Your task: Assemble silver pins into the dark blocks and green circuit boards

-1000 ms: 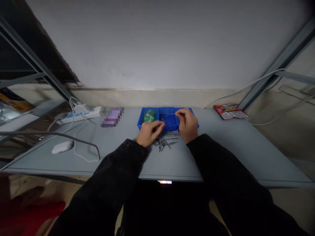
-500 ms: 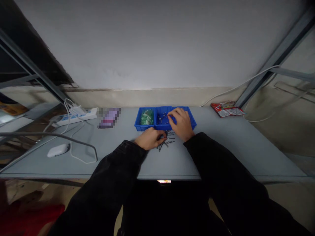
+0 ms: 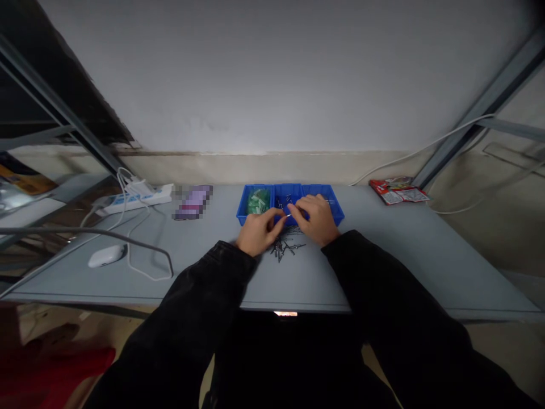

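Note:
Over the front edge of a blue compartment tray (image 3: 240, 220), my left hand (image 3: 258, 230) pinches a small, thin, shiny screw (image 3: 288, 215) between thumb and forefinger. My right hand (image 3: 318, 219) meets it there, thumb and fingertips closed at the screw's other end; its exact grip is partly hidden. Below the hands, a loose pile of dark metal screws (image 3: 281, 249) lies on the grey table. More small screws (image 3: 283, 200) are in the tray's middle compartment. The left compartment holds a green bag (image 3: 258, 201) with whitish plastic pieces. My right hand covers part of the right compartment.
A white power strip (image 3: 140, 200) with plugs and cables stands at the left, beside a purple pixelated item (image 3: 193, 202). Nearer lie a white case (image 3: 106, 256) and a grey cable (image 3: 128, 241). A red packet (image 3: 398, 192) is at the back right.
My left hand has risen from the pile to the tray's edge with a screw. My right hand has drawn back slightly from the compartments, and the two hands now meet.

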Tool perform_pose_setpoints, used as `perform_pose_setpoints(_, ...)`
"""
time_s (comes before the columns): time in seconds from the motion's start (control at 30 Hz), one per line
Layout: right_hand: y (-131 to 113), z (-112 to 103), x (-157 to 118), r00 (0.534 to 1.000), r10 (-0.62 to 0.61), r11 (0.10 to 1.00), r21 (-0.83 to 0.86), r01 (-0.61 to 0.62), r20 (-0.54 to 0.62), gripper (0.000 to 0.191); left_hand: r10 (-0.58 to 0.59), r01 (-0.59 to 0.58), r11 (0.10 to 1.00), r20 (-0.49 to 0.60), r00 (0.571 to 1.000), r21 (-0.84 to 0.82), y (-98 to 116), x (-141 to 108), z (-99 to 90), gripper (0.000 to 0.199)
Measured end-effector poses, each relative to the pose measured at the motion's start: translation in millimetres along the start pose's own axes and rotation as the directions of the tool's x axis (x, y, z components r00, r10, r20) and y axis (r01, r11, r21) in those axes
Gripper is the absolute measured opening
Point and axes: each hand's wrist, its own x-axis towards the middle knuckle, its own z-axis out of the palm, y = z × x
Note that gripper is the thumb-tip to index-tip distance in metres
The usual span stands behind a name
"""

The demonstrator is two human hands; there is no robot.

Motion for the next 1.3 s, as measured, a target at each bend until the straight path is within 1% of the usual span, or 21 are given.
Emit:
perform_pose_setpoints(0.07, 1.3, 1.9, -0.8, 0.999, -0.035, 0.999, 0.013, 0.034, 0.011, 0.042, -0.004, 0.004, 1.000, -0.056, 0.998, 0.001, -1.4, 0.4, 1.0, 0.017)
perform_pose_setpoints(0.17, 3.5, 4.7, -1.8, 0.998, -0.059, 0.997, 0.045, 0.058, 0.008, 0.043, 0.007, -0.009, 1.000, -0.082, 0.997, -0.020, -2.4, 0.5, 2.3, 0.017)
perform_pose_setpoints(0.27, 4.3, 6.4, -2.6, 0.995, -0.099, 0.992, 0.078, 0.097, 0.018, 0.043, 0.034, -0.038, 0.998, -0.086, 0.996, -0.044, -3.4, -0.8, 2.8, 0.022)
perform_pose_setpoints(0.37, 3.9, 7.7, -3.2, 0.985, -0.171, 0.978, 0.124, 0.167, 0.021, 0.042, 0.076, -0.079, 0.996, -0.064, 0.995, -0.041, -4.8, -1.9, 2.5, 0.016)
perform_pose_setpoints(0.43, 3.5, 7.8, -3.3, 0.980, -0.201, 0.970, 0.141, 0.198, 0.009, 0.041, 0.103, -0.107, 0.993, -0.070, 0.992, -0.052, -4.8, -1.5, 1.8, 0.013)
perform_pose_setpoints(0.5, 2.8, 6.6, -3.1, 0.980, -0.198, 0.970, 0.143, 0.197, -0.009, 0.041, 0.137, -0.144, 0.988, -0.109, 0.985, -0.056, -3.1, 0.1, 0.7, 0.012)
perform_pose_setpoints(0.57, 1.6, 3.9, -2.8, 0.985, -0.174, 0.974, 0.148, 0.174, -0.016, 0.040, 0.168, -0.181, 0.981, -0.174, 0.970, -0.062, 0.0, 2.2, -0.7, 0.012)
perform_pose_setpoints(0.67, -1.7, -1.0, -2.6, 0.993, -0.116, 0.977, 0.182, 0.115, -0.002, 0.032, 0.167, -0.196, 0.975, -0.238, 0.957, -0.103, 5.1, 4.5, -3.0, 0.012)
perform_pose_setpoints(0.77, -5.1, -2.9, -2.9, 0.993, -0.113, 0.974, 0.202, 0.105, 0.028, 0.020, 0.156, -0.192, 0.973, -0.245, 0.957, -0.131, 7.3, 4.9, -4.4, 0.011)
perform_pose_setpoints(0.9, -5.2, 0.6, -4.1, 0.984, -0.161, 0.970, 0.197, 0.144, 0.072, 0.024, 0.175, -0.208, 0.968, -0.213, 0.961, -0.141, 4.3, 4.1, -3.5, 0.013)
perform_pose_setpoints(0.97, -2.7, 3.0, -4.4, 0.985, -0.154, 0.971, 0.195, 0.136, 0.075, 0.018, 0.148, -0.181, 0.972, -0.209, 0.967, -0.150, 2.0, 3.8, -2.2, 0.013)
perform_pose_setpoints(1.03, 0.9, 5.0, -4.5, 0.985, -0.156, 0.974, 0.180, 0.141, 0.070, 0.014, 0.080, -0.118, 0.978, -0.218, 0.973, -0.170, 0.1, 3.6, -0.8, 0.013)
perform_pose_setpoints(1.17, 6.9, 7.5, -4.9, 0.980, -0.185, 0.975, 0.141, 0.174, 0.067, 0.020, -0.048, 0.004, 0.980, -0.218, 0.975, -0.197, -1.5, 3.6, 0.9, 0.017)
perform_pose_setpoints(1.23, 7.8, 8.2, -5.4, 0.983, -0.173, 0.977, 0.137, 0.163, 0.066, 0.023, -0.078, 0.035, 0.981, -0.219, 0.973, -0.192, -1.8, 3.9, 0.9, 0.019)
perform_pose_setpoints(1.3, 7.3, 8.4, -6.1, 0.986, -0.156, 0.979, 0.139, 0.147, 0.058, 0.025, -0.077, 0.039, 0.982, -0.198, 0.977, -0.187, -2.5, 4.2, 0.5, 0.019)
